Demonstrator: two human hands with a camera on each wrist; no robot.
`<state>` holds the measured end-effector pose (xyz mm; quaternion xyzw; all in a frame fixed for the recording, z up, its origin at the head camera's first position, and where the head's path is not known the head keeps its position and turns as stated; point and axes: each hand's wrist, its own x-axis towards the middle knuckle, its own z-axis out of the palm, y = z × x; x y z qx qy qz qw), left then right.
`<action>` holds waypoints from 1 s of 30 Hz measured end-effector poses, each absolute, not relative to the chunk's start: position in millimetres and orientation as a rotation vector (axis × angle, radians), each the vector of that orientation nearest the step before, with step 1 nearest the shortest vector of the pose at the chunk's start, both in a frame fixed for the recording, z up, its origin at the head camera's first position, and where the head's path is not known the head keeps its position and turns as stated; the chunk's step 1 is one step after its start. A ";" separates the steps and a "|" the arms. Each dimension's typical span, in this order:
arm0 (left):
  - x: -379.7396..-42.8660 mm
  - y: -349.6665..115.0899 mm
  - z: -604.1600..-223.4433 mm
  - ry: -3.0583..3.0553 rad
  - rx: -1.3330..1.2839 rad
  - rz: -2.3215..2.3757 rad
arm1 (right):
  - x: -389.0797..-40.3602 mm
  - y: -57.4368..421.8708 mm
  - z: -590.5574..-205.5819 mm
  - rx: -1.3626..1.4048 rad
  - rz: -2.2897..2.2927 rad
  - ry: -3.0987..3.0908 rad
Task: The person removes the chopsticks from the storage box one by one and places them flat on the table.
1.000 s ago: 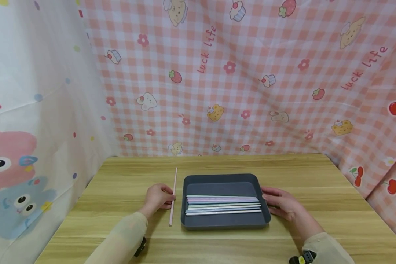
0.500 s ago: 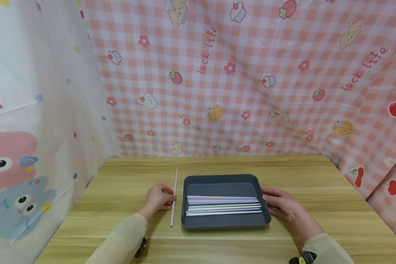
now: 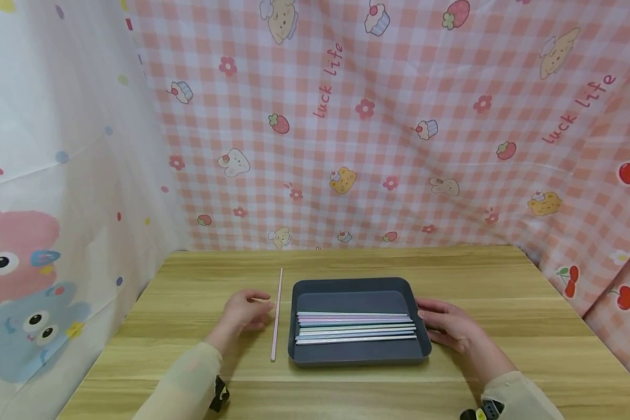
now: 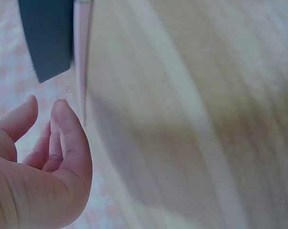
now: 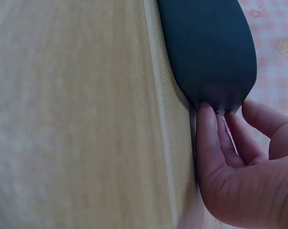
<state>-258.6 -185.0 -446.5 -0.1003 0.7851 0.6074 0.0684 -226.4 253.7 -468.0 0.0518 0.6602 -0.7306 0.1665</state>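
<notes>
A dark grey rectangular tray (image 3: 359, 356) stands on the wooden table, with several thin pastel sticks (image 3: 354, 326) lying side by side across it. To its left one long, thin pale pink stick (image 3: 276, 321) lies by itself, pointing away from me. My left hand (image 3: 244, 312) is just left of that stick, holding nothing, its fingers loosely bent and thumb apart in the left wrist view. At the tray's right end my right hand (image 3: 448, 326) holds the wall; in the right wrist view the fingertips (image 5: 206, 107) press its outer side and the thumb is at the rim.
The wooden table (image 3: 357, 396) ends in front of a pink checked cloth (image 3: 378, 146) with cartoon prints. A white printed cloth (image 3: 84, 192) hangs along the left side.
My left hand has let go of the pale pink stick and drawn back slightly left, its fingers spreading. The stick, the tray and my right hand are nearly unchanged.
</notes>
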 end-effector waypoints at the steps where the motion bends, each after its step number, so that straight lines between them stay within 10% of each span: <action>1: -258.8 -185.5 -444.9 2.360 -0.296 1.842 | -226.2 253.5 -467.8 0.150 -2.080 1.880; 30: -260.5 -142.0 -412.5 1.908 0.299 1.954 | -226.6 253.2 -467.0 0.182 -2.077 1.880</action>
